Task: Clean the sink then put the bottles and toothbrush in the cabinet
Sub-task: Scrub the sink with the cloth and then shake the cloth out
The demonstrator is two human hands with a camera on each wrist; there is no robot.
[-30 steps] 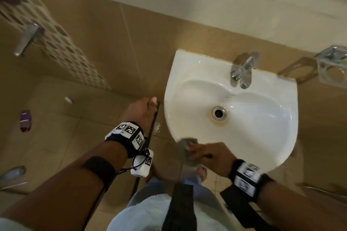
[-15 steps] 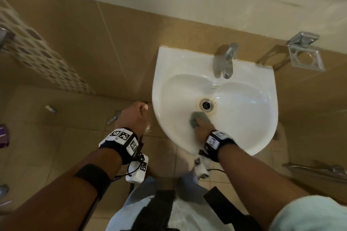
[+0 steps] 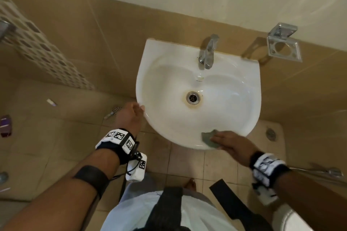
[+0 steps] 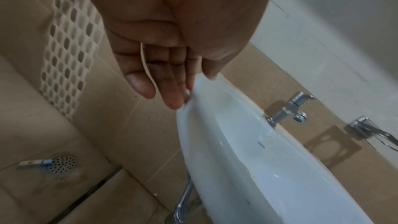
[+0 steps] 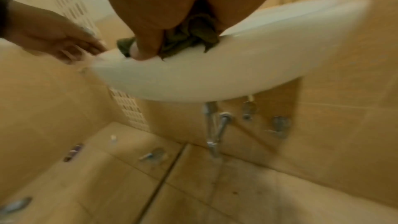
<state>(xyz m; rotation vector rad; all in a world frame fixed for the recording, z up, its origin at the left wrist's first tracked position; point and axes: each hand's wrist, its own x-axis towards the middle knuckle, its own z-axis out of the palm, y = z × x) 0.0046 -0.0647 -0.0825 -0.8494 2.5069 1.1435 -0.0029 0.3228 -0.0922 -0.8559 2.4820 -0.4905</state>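
Note:
A white wall sink (image 3: 251,73) fills the middle of the head view. My right hand (image 3: 225,142) holds a bunched grey-green cloth (image 3: 207,137) and presses it on the sink's front rim, right of centre. In the right wrist view the cloth (image 5: 193,37) is gathered under the palm, and the thumb (image 5: 146,47) pushes down at the rim of the sink (image 5: 215,77). My left hand (image 3: 131,114) rests at the sink's left rim. Its fingers (image 4: 172,83) lie nearly straight, tips touching the edge of the sink (image 4: 237,142). No bottles or cabinet are in view.
A chrome tap (image 3: 207,52) and a stained drain (image 3: 193,97) belong to the sink. An empty chrome holder (image 3: 283,45) hangs on the wall at right. A floor drain (image 4: 62,163), a purple object (image 3: 5,125) and a small white item (image 3: 51,102) lie on the tiles. Pipes (image 5: 213,125) run below the sink.
My right hand has drawn the cloth from beside the drain back to the front rim, further right. The left hand has stayed at the left rim.

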